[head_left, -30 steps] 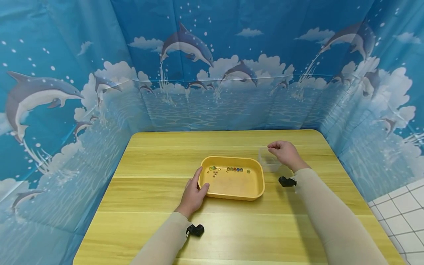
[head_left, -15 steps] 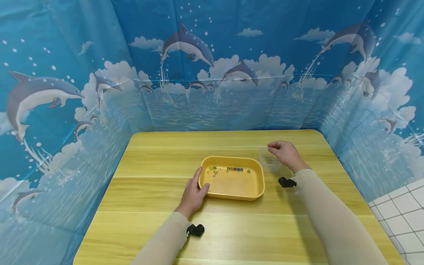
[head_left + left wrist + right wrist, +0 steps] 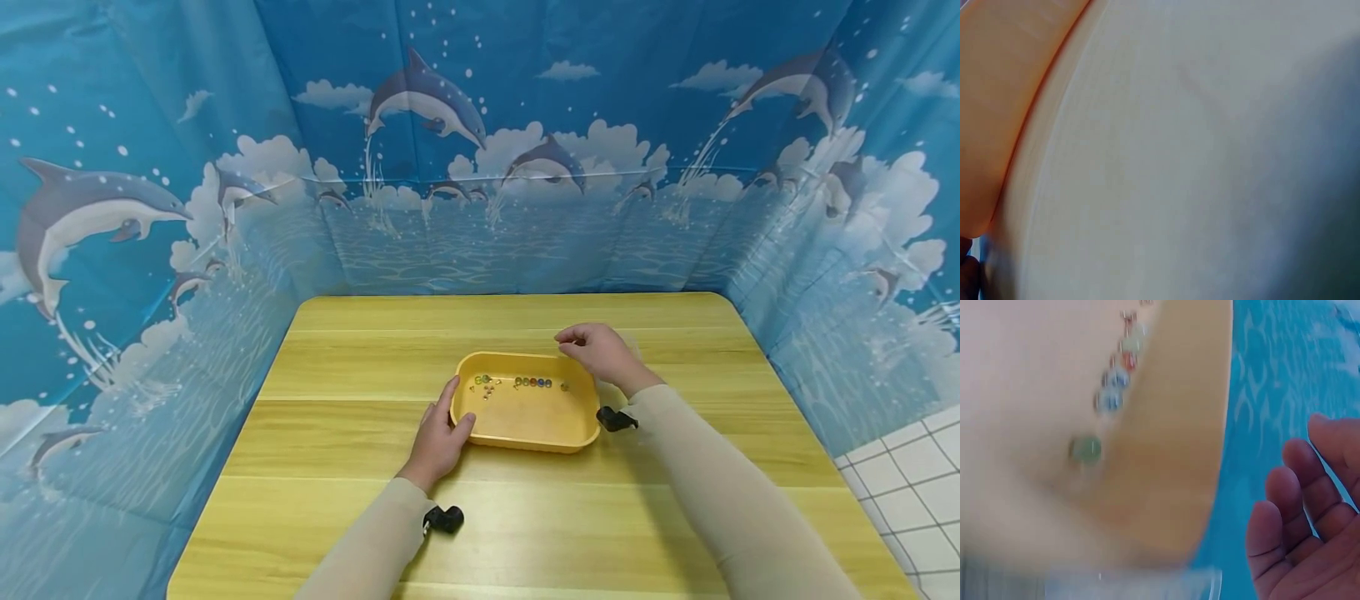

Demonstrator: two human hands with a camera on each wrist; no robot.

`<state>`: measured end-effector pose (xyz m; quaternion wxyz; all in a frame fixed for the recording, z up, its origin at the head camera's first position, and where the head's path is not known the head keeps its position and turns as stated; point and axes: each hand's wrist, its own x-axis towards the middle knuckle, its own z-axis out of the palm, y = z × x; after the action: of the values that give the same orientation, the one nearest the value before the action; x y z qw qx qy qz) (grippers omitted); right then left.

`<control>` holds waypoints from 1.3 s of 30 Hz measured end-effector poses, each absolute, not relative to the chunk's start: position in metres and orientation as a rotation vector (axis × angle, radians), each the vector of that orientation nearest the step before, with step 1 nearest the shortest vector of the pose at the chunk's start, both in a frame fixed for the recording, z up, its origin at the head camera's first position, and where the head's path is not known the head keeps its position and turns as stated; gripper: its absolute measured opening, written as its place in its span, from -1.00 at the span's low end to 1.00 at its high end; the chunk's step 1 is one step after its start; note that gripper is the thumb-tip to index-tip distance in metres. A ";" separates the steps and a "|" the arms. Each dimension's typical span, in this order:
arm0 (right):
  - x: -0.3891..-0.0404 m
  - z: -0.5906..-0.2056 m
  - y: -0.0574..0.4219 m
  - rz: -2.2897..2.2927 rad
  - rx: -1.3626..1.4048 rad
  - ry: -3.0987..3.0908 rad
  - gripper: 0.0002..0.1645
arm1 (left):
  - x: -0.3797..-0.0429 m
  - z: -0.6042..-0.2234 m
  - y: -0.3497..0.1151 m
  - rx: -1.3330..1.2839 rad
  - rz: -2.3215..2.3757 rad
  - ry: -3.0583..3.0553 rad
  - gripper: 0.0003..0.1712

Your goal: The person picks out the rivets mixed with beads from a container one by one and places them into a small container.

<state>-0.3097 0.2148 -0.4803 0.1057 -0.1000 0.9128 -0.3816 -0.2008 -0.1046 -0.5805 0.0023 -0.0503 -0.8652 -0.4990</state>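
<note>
A yellow plastic tray (image 3: 525, 421) sits on the table, with a row of coloured glass marbles (image 3: 533, 382) near its back wall. A green marble (image 3: 1087, 450) lies apart from the row at the right. Tiny golden and pinkish pieces (image 3: 487, 391) are scattered at the back left of the tray. My left hand (image 3: 437, 437) rests on the tray's front left corner, thumb at the near rim and fingers along the left side. Above the back right rim hovers my right hand (image 3: 603, 354), its fingers loosely bent and nothing visible between them.
A clear plastic box (image 3: 1129, 584) stands just right of the tray, mostly hidden behind the right hand in the head view. The wood-patterned table (image 3: 360, 350) is bordered by a blue dolphin curtain (image 3: 480, 225) at the back and sides.
My right hand has moved left, from over the clear box to the tray's back right rim. The left hand and the tray have stayed in place.
</note>
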 end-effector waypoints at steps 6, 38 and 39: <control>-0.306 -0.486 0.183 -1.099 -0.381 2.603 -0.61 | -0.201 -0.580 -0.105 -0.167 -1.562 -2.710 -0.16; -0.309 -0.514 0.122 -0.788 -0.679 2.560 -0.68 | -0.202 -0.579 -0.105 -0.169 -1.546 -2.712 -0.16; -0.310 -0.515 0.121 -0.787 -0.682 2.560 -0.68 | -0.202 -0.579 -0.105 -0.169 -1.544 -2.712 -0.16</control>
<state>-0.3095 0.1209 -0.5145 0.1879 -0.2423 0.9098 -0.2796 -0.2016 -0.1051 -0.5788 0.0082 -0.0542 -0.8677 -0.4940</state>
